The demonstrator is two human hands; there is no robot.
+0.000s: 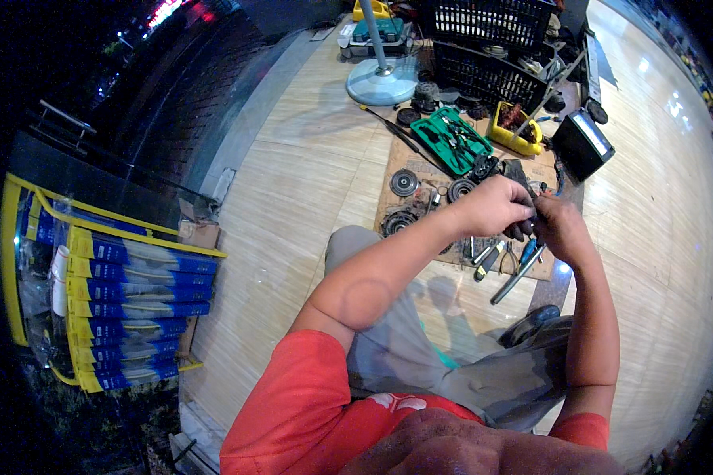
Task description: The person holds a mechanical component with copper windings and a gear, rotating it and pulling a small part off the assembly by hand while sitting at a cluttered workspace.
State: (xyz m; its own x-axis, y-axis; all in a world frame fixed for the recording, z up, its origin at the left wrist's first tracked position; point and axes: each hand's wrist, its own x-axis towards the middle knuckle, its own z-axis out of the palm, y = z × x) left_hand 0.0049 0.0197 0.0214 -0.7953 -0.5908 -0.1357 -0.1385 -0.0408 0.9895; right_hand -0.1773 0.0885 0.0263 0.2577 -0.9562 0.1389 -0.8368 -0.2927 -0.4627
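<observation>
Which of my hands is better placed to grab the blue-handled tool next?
Probably the right hand: it sits closer to the blue-handled tool, while the left hand is farther left. Both seem occupied with a dark part.

The held part (518,175) is dark, tool case (425,134) green — floor (293,142) streaked beige.

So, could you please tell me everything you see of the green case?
The green case lies open on the cardboard, at a slant, its inside facing up. It looks like plastic, roughly rectangular. Tools, mostly dark, sit inside, too small to tell apart. A black strip lies by its left side; whether they touch is unclear. The yellow bin is apart, to its right. Neither the left hand nor the right hand touches it.
</observation>
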